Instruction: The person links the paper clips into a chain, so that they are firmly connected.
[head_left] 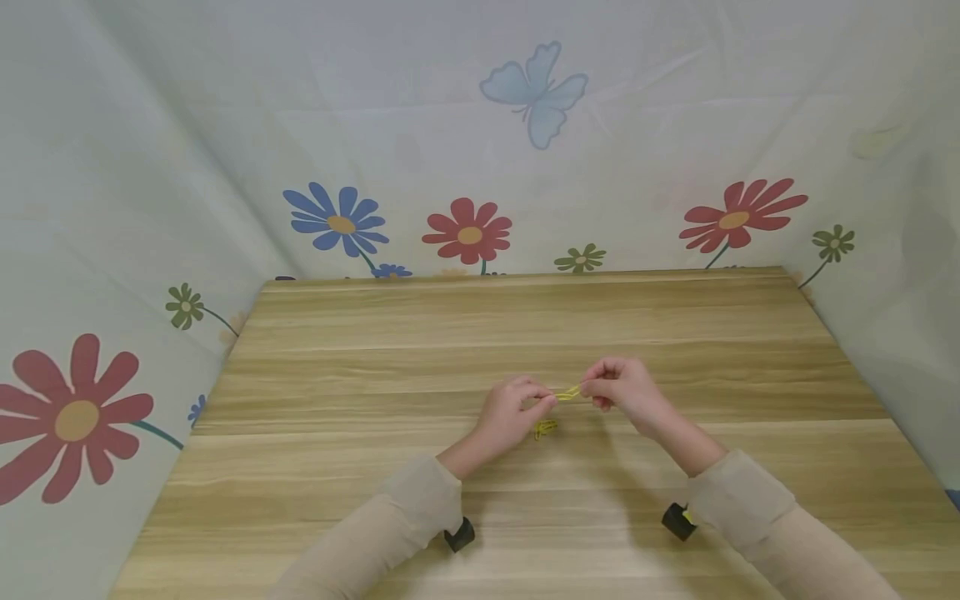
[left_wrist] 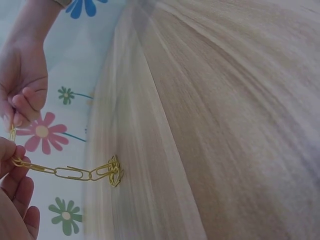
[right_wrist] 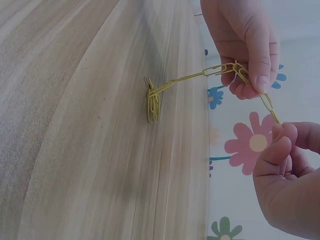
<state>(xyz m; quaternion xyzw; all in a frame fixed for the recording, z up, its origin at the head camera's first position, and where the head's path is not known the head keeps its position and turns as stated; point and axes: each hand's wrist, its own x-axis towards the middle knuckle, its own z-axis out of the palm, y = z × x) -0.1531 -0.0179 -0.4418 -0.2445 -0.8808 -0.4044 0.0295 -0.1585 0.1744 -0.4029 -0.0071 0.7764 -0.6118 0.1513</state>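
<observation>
A chain of linked yellow paper clips rises from a small heap of clips on the wooden table. My left hand pinches the chain between thumb and fingers, above and beside the heap. Farther right, my right hand pinches the end clip with thumb and forefinger. A short stretch of yellow clips spans the gap between both hands, held off the table. Fingertips hide part of the clips at each end. Whether the right-hand clip is fully hooked in cannot be told.
The wood-grain table reaches back to a white curtain printed with flowers and a butterfly. Black wrist devices hang below both beige sleeves, close over the tabletop.
</observation>
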